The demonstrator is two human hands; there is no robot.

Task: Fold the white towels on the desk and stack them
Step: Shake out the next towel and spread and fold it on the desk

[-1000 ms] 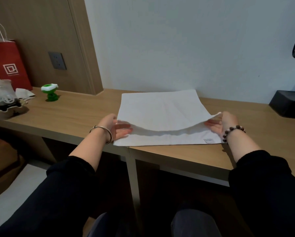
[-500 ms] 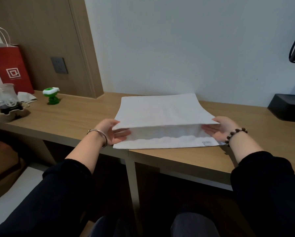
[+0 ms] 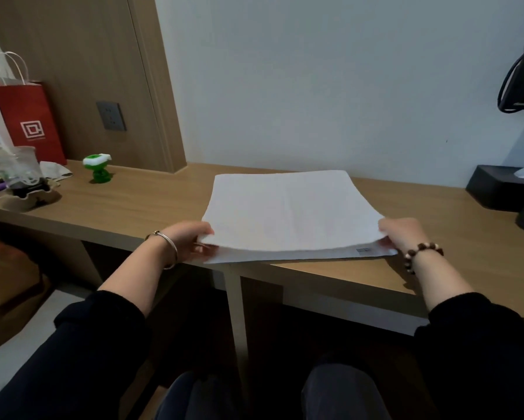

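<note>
A white towel (image 3: 288, 207) lies folded over on the wooden desk (image 3: 151, 204), its near edge at the desk's front. My left hand (image 3: 191, 242) pinches the near left corner of the upper layer. At the near right corner my right hand (image 3: 401, 233) grips the same layer. The upper layer sits just above the lower one, whose front strip with a small label (image 3: 362, 251) still shows. Fingertips of both hands are hidden between the layers.
At the far left stand a red paper bag (image 3: 27, 116), a cluttered tray (image 3: 18, 189) and a small green toy (image 3: 98, 168). A black box (image 3: 497, 186) sits at the right desk edge. A wall socket (image 3: 111, 115) is on the wood panel.
Both hands brought the lifted upper layer down and toward me, so the gap between the layers has almost closed. The camera has moved closer to the desk.
</note>
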